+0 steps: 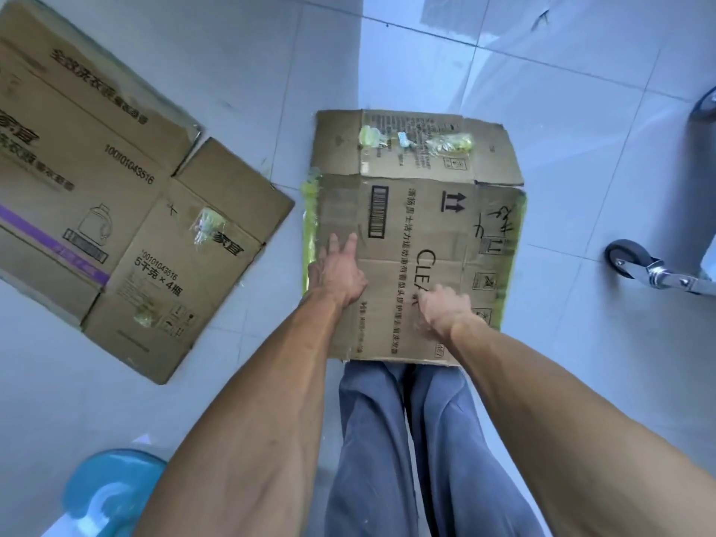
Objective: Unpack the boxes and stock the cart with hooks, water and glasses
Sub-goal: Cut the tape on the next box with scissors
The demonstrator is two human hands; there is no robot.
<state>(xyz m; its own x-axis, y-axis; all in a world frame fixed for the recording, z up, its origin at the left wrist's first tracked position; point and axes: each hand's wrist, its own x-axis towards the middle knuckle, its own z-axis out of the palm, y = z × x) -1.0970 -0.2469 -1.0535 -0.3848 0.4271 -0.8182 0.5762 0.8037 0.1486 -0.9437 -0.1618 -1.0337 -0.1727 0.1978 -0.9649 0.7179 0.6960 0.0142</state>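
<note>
Grey-blue trousers (407,439) are nearest. Beyond them, the left hand (339,271) presses with straight fingers on a flattened brown cardboard box with green tape (418,234); the blurred right hand (441,308) looks curled, I cannot tell what it grips. Another flattened carton (116,211) lies left. Only a cart caster wheel (625,259) shows, so unpacking seems finished; no hooks, water or glasses are visible.

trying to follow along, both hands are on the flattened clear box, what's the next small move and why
Probably slide the flattened box left onto the other flattened box. Both lie flat on the floor, and the left hand presses it while the right hand rests near its front edge.
</note>
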